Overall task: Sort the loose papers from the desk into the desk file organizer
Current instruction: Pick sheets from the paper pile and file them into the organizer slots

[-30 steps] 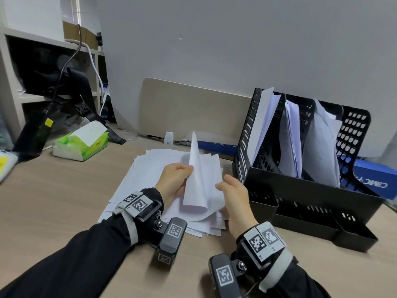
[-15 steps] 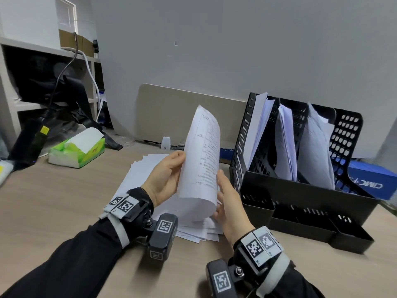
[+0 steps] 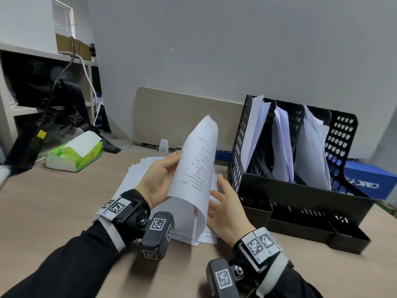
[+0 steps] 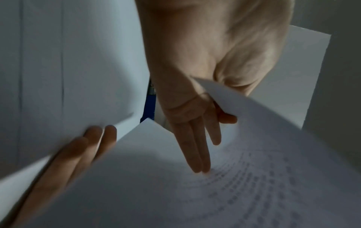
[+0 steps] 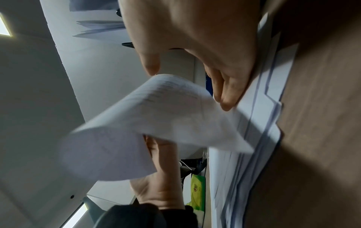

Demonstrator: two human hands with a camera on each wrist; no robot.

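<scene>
My left hand (image 3: 165, 175) pinches a printed white sheet (image 3: 197, 160) by its left edge; the sheet stands up curled above the pile of loose papers (image 3: 137, 175) on the desk. In the left wrist view, the left hand's thumb and fingers (image 4: 195, 146) grip the sheet (image 4: 195, 192). My right hand (image 3: 221, 190) is open, fingers straight, just right of the sheet's curl; the right wrist view shows its fingertips (image 5: 226, 98) touching the pile (image 5: 254, 138). The black file organizer (image 3: 300, 196) stands to the right, its three slots holding papers.
A green tissue pack (image 3: 73, 155) lies at the back left of the wooden desk (image 3: 53, 201). A blue box (image 3: 369, 179) sits behind the organizer. A beige panel (image 3: 182, 117) leans on the wall. Shelves with cables stand at the far left.
The sheet has risen from the pile and curled upright. My right hand has let go of its edge and now stays flat beside it; the left hand keeps its hold.
</scene>
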